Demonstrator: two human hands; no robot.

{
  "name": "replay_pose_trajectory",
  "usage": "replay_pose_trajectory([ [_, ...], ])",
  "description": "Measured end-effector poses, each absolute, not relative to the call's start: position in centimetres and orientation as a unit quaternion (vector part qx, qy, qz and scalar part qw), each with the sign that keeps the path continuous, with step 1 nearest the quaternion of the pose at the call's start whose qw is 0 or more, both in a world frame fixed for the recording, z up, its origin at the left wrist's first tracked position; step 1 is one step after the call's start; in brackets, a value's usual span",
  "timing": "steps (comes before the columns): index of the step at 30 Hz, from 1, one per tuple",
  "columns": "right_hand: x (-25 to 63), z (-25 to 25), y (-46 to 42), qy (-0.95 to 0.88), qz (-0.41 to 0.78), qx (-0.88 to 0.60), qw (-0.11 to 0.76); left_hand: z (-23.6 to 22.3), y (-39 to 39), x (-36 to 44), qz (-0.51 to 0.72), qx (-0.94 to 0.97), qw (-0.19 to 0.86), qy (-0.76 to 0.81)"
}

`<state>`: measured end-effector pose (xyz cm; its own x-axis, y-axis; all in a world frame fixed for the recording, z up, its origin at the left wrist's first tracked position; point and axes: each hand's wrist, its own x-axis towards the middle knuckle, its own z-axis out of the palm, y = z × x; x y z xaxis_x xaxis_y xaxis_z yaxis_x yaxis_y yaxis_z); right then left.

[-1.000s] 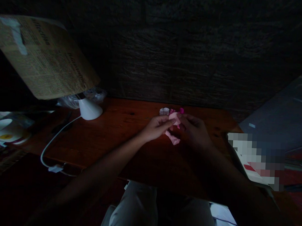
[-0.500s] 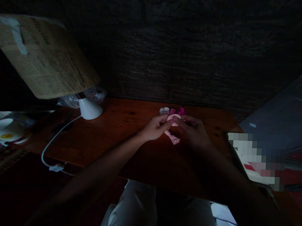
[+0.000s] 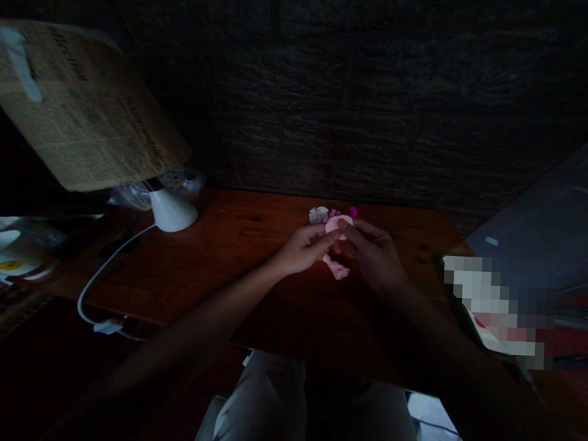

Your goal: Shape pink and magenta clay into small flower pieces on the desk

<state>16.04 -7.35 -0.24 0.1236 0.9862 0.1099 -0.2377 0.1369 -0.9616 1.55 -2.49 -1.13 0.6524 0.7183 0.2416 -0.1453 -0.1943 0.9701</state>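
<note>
Between my two hands is a pale pink, rounded flat piece, thin like a petal; its material is too dim to tell. My left hand pinches its left side with thumb and fingers. On the other side, my right hand grips it, the thumb lying across its face. Below them a crumpled pink strip lies over the wood. Just behind my fingers sit a whitish crumpled bloom-like piece and a magenta piece, partly covered by my right hand.
A lamp with a newsprint shade and white base stands left on the wooden table, its cord hanging over the front edge. A white cup is far left. A pixelated flat object lies at right. A dark brick wall rises behind.
The pink piece has tilted up, showing more of its face, and my right thumb has shifted slightly on it. The view has moved a little.
</note>
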Motion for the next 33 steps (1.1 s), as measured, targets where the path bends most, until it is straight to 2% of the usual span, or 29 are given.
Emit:
replay_pose_trajectory([
  [10,16.56,-0.67,-7.29,-0.463,0.517,-0.434,0.575,-0.6,-2.72,1.11,0.395,0.728,0.513,0.225],
  [16,16.62,-0.46,-7.2,-0.451,0.484,-0.454,0.596,-1.05,-2.63,1.32,0.4,0.709,0.53,0.237],
  [23,16.52,-0.19,-7.24,-0.429,0.514,-0.435,0.601,-0.59,-2.68,1.31,0.409,0.653,0.578,0.268],
  [28,16.61,-0.21,-7.17,-0.433,0.495,-0.455,0.601,-0.44,-2.72,1.36,0.415,0.627,0.592,0.29],
  [33,16.61,-0.83,-6.82,-0.418,0.502,-0.45,0.609,-0.91,-2.58,1.57,0.367,0.655,0.602,0.269],
])
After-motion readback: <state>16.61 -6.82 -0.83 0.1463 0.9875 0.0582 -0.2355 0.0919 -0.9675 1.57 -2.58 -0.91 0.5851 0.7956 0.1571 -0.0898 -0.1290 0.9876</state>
